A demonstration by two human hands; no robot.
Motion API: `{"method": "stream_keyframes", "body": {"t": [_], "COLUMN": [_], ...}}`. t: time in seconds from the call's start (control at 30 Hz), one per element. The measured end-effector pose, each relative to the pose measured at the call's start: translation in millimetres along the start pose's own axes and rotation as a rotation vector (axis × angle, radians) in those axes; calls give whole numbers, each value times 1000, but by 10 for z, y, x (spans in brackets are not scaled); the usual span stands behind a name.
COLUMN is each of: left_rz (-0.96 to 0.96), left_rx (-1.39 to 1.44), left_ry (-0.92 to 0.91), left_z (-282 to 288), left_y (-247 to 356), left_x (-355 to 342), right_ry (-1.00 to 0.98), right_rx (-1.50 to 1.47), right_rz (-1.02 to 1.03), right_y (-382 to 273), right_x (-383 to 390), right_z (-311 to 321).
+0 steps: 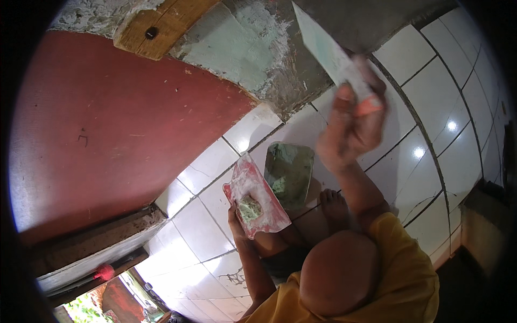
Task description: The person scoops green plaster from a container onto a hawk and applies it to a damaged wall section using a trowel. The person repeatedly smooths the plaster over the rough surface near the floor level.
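My right hand [353, 124] is raised and closed round a wide-bladed putty knife [326, 51]. The knife has an orange patch near the grip, and its blade points up and left toward the wall. Slight motion blur softens the hand. Lower down, my left hand [235, 222] grips the left edge of a red board [276, 219] smeared with white. On the board sits a lump of pale green putty [249, 209]. A rectangular tray [295, 154] with greenish residue and clumps inside lies on the tiles just right of the board.
Pale green putty [237, 51] covers part of the rough grey wall [361, 19]. Beside it are a wooden block [161, 27] and a large red panel [129, 129]. White tiles [390, 113] lie around me. A bare foot [334, 204] is close to the tray.
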State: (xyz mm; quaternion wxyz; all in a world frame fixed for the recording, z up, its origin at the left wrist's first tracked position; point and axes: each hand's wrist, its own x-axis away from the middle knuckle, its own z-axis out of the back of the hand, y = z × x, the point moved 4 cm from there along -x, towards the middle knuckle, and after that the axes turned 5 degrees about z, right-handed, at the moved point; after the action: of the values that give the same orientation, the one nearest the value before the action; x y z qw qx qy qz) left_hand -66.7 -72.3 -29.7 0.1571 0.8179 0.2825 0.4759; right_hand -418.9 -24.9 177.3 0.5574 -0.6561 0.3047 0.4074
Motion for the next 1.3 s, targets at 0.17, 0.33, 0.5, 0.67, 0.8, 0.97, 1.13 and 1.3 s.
{"method": "stream_keyframes", "body": {"t": [0.17, 0.33, 0.5, 0.67, 0.8, 0.97, 1.13, 1.3], "left_rz": [-71, -74, -75, -38, -56, -78, -118, -57], "left_rx": [-65, -9, -27, -16, -21, -65, -8, 11], "left_ry": [138, 65, 26, 98, 124, 89, 158, 142], "left_z": [74, 173, 163, 26, 100, 210, 180, 106], "left_y": [6, -56, -18, -3, -14, -6, -29, -43], "left_x": [19, -29, -30, -5, -18, -32, -32, -56], "right_ry": [54, -45, 159, 70, 43, 32, -35, 45], "right_rx": [-66, -457, -204, -53, -68, -32, -57, -97], "right_rz": [-306, -491, -385, 17, -42, 10, -75, -19], "right_y": [295, 852, 683, 433, 277, 223, 177, 168], "right_x": [197, 161, 54, 242, 376, 368, 409, 367], "right_z": [32, 71, 150, -91, -312, -477, -498, -488]}}
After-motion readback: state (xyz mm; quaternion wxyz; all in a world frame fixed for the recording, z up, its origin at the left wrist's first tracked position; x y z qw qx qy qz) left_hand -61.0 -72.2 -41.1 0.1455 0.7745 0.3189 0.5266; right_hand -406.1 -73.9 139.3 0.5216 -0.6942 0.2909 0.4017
